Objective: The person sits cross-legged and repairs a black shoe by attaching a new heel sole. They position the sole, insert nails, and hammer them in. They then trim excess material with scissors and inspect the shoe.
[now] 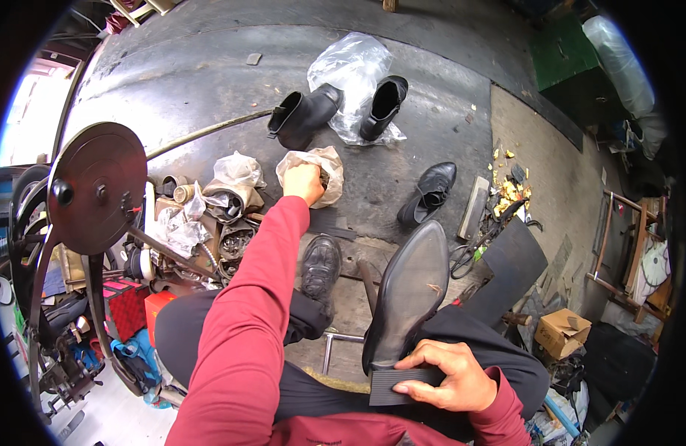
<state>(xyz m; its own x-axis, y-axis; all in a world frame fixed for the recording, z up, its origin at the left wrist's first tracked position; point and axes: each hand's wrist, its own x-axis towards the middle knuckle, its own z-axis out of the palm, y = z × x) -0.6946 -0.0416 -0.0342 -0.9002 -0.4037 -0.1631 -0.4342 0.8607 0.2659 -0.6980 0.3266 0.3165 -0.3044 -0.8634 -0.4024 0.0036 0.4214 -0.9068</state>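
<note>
A black shoe [411, 290] lies sole up over my right thigh, its toe pointing away from me. My right hand [454, 375] pinches a black ribbed rubber heel piece [387, 386] against the heel end, thumb on top. My left arm stretches forward, and my left hand [304, 183] dips into a crumpled plastic bag [331, 175] on the floor. Its fingers are hidden inside the bag, so their grip does not show. Beyond the bag stand two black ankle boots, one [306, 119] leaning left and the other [384, 108] on clear plastic sheeting [350, 63].
A black lace-up shoe [430, 193] sits ahead on the right, near a knife [499, 227] and scraps. At left stands a machine with a round metal wheel [97, 186], beside several bags of small parts [235, 186]. A cardboard box [562, 332] lies at right.
</note>
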